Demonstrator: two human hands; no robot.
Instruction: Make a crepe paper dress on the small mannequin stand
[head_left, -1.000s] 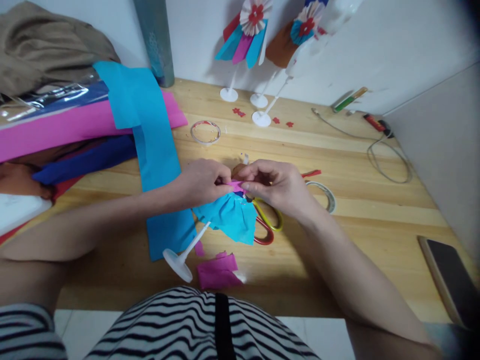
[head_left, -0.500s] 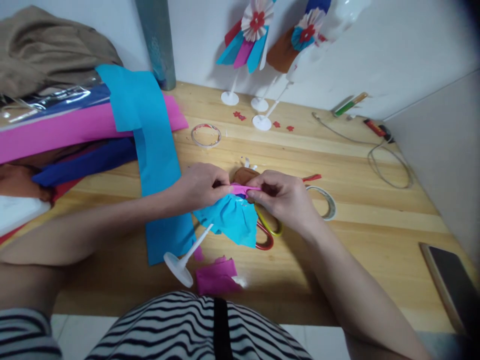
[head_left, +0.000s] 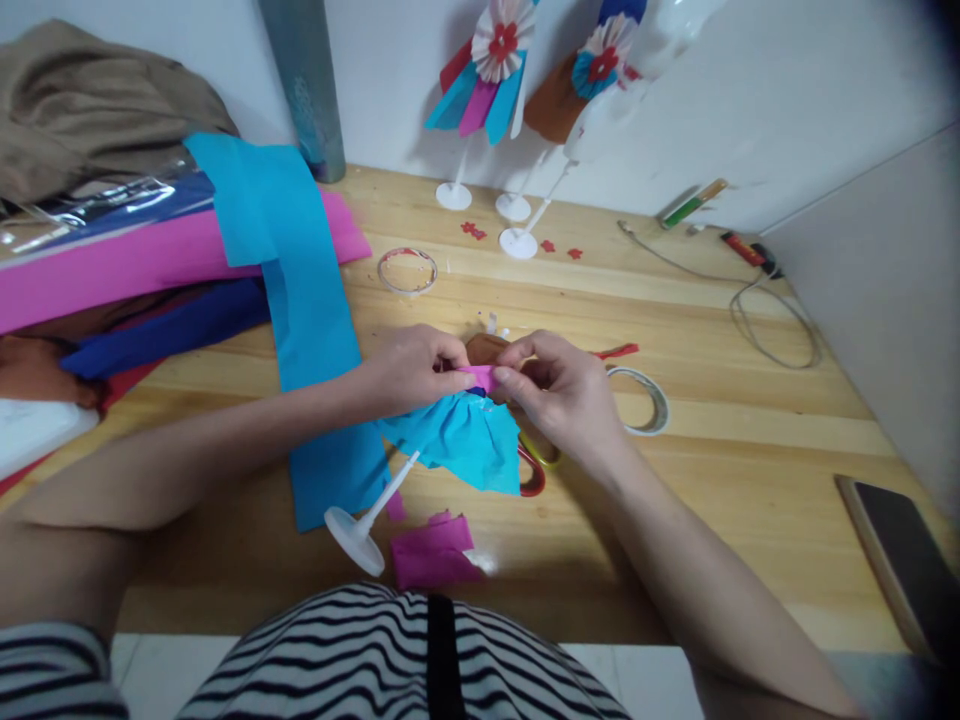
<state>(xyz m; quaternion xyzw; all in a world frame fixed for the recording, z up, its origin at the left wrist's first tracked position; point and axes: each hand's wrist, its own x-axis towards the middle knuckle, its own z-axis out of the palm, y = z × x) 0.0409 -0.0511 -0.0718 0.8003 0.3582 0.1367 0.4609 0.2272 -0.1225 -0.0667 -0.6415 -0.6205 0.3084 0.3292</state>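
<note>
My left hand [head_left: 409, 372] and my right hand [head_left: 566, 392] face each other over the table, each closed in a pinch on a short pink paper strip [head_left: 481, 377]. The strip lies across the top of a gathered light-blue paper skirt [head_left: 469, 450]. A bit of dark blue shows just under the pink. From the skirt a white stand [head_left: 354, 541] sticks out to the lower left, tilted, with its round base. Brown paper [head_left: 484, 348] sits behind my fingertips. Scissors with a red handle loop [head_left: 534, 472] are partly hidden beneath the skirt and my right hand.
Long blue paper [head_left: 319, 330] and pink rolls [head_left: 112, 265] lie left. A tape roll [head_left: 658, 405] sits right, a phone [head_left: 900, 560] far right. Decorated stands [head_left: 517, 242] and a clear ring [head_left: 407, 271] are behind. Pink scraps [head_left: 431, 552] lie in front.
My right fingertips have come slightly inward along the pink strip, so less of it shows past them. The blue skirt has shifted a little, and the whole view has moved slightly.
</note>
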